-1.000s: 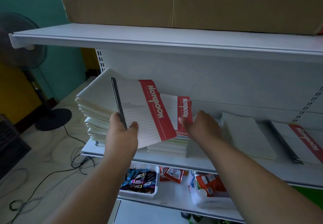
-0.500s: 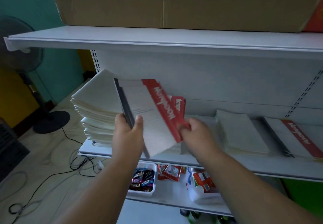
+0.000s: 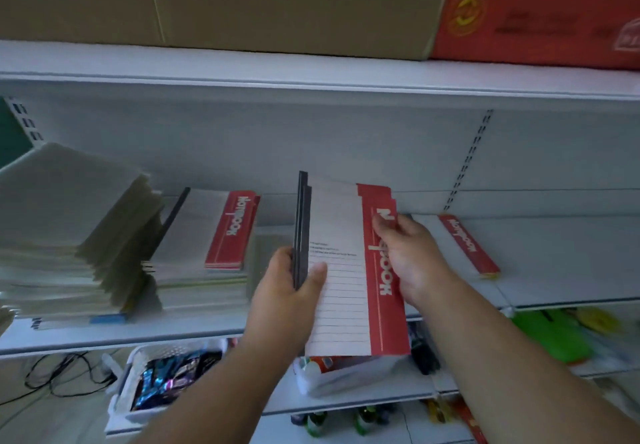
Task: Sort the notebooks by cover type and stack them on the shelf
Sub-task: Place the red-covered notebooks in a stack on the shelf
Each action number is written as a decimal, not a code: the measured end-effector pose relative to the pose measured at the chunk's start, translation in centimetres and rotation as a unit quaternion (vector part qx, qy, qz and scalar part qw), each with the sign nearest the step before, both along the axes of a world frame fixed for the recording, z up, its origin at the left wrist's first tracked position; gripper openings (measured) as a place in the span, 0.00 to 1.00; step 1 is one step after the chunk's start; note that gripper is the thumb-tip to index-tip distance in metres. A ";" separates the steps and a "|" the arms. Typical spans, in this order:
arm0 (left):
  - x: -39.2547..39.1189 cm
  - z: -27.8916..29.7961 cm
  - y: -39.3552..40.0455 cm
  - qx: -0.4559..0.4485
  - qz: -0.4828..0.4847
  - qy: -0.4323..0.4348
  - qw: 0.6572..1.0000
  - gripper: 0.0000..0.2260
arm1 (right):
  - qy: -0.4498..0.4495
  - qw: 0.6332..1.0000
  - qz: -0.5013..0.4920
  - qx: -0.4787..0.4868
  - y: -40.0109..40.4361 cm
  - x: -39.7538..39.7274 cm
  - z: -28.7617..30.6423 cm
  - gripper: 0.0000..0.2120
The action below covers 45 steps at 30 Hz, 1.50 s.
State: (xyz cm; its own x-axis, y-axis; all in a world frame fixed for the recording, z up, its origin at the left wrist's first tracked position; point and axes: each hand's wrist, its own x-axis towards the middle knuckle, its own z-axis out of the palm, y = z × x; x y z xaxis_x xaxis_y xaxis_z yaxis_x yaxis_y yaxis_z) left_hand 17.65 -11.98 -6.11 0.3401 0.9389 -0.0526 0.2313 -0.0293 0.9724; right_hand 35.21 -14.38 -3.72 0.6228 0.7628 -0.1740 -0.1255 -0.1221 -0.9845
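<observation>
I hold a small bundle of red-banded notebooks (image 3: 341, 291) upright in front of the white middle shelf (image 3: 173, 338). My left hand (image 3: 292, 291) grips their dark spine edge, thumb on the lined cover. My right hand (image 3: 407, 256) grips the red band side. On the shelf at left leans a tall fanned pile of plain pale notebooks (image 3: 72, 232). Beside it lies a stack topped by a red-banded notebook (image 3: 214, 232). Another red-banded notebook (image 3: 464, 246) lies on the shelf at right.
A brown cardboard box (image 3: 242, 3) and a red box (image 3: 540, 10) sit on the upper shelf. Below, a white basket (image 3: 119, 398) of wrapped snacks and other packets fill the lower shelf. Black cables (image 3: 59, 374) lie on the floor at left.
The view and both hands have shifted right along the shelf. The notebooks lifted from the left stacks are now held together upright, my right hand gripping their red band.
</observation>
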 end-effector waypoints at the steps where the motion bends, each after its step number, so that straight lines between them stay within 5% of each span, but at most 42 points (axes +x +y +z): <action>1: 1.6 -0.2 -0.4 -0.010 -0.018 -0.001 1.000 0.04 | 0.004 1.000 -0.012 0.000 -0.8 1.6 -0.3 0.07; 10: 22.0 -3.2 -4.1 -0.065 -0.097 0.053 0.992 0.06 | -0.050 0.994 -0.021 -0.094 -5.2 22.8 -4.4 0.06; 20: 36.4 -8.5 -0.9 0.036 -0.035 0.376 0.925 0.13 | -0.307 0.913 0.074 -0.258 1.0 36.9 -10.3 0.09; 31: 37.4 -9.1 0.8 0.210 -0.015 0.508 0.835 0.19 | -0.483 0.806 0.105 -0.325 4.7 38.3 -12.2 0.18; 36: 35.0 -7.8 0.0 0.218 -0.030 0.466 0.857 0.19 | -0.545 0.776 0.069 -0.308 3.5 36.9 -10.3 0.27; 45: 23.0 -5.0 -1.0 0.204 0.009 0.377 0.903 0.12 | -0.508 0.840 0.151 -0.120 2.2 24.2 -6.8 0.17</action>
State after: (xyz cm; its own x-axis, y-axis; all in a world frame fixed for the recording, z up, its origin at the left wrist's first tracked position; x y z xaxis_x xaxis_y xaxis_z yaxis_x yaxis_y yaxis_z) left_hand 40.67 -12.99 -11.06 0.3367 0.9374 0.0892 0.8274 -0.3398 0.4471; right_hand 59.37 -12.20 -10.53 0.3276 0.9315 0.1582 0.8359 -0.2077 -0.5080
